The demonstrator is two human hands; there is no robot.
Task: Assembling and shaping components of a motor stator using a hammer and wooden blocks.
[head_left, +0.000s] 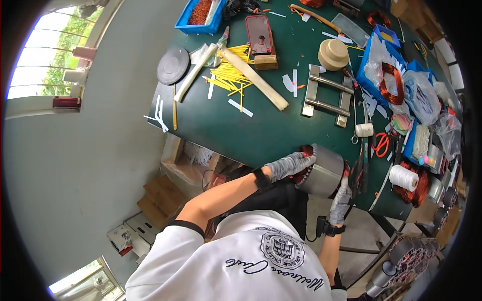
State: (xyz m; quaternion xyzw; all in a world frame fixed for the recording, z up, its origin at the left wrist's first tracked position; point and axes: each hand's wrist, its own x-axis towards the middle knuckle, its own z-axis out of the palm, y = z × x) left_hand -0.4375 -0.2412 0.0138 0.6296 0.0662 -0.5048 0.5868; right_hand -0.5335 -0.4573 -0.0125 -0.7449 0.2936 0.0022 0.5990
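A grey metal motor stator (325, 171) with dark red copper windings showing at both ends rests at the near edge of the green table, partly over my lap. My left hand (291, 165), in a grey glove, grips its left end with the fingers along the rim and winding. On the right end, my right hand (341, 202), gloved too, holds the near edge beside the winding. The undersides of both hands and the inside of the stator are hidden.
A metal frame with two bars (329, 95) stands beyond the stator. To its right lie red scissors (381, 144), a white thread spool (403, 177) and a blue bin (370, 83). Yellow tubes (232, 75), a wooden stick (255, 80) and a propped phone (259, 35) are farther left.
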